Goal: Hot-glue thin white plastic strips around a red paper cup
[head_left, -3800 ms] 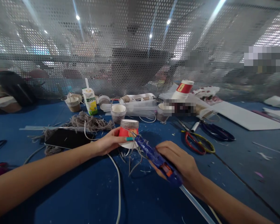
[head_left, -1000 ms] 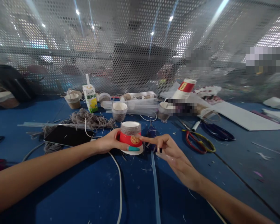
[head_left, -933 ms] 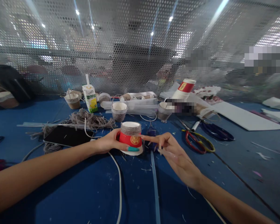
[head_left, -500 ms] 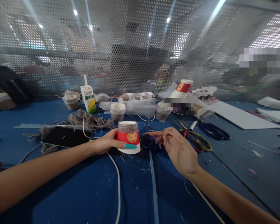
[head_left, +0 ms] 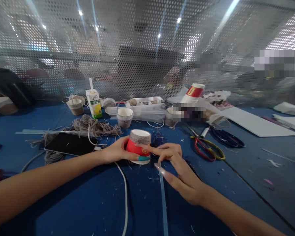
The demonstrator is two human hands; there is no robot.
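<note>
So the blue glue gun that was in the right hand (head_left: 179, 170) about 4 seconds back is out of it now. It looks parked just behind the cup, a dark blue lump (head_left: 159, 140) right of center, with its clear glue stick (head_left: 163, 196) trailing toward the bottom of the frame. The right hand went from hovering open half a second ago to resting its index finger against the side of the red paper cup (head_left: 138, 146). Its fingers are loosely spread and grip nothing. My read: gluing is paused and the fresh bit is getting pressed down.

The left hand (head_left: 116, 150) hasn't let go at all. Its fingers are wrapped round the cup from the left, thumb with a teal nail across the bottom edge. The cup sits upside down at the center of the frame, tipped a little more to the right than before, wide rim on the blue worktop (head_left: 88, 203).

Materials: thin paper cup, glossy red with a gold emblem, and grey-brown twine coiled tight round its upper band, so that part looks rough and ribbed. A loose tangle of the same twine (head_left: 88, 128) lies left of center beside a flat black phone (head_left: 70, 144). Red-and-yellow-handled scissors (head_left: 208, 150) lie to the right, and a milk carton (head_left: 94, 103) with a straw stands further back.
</note>
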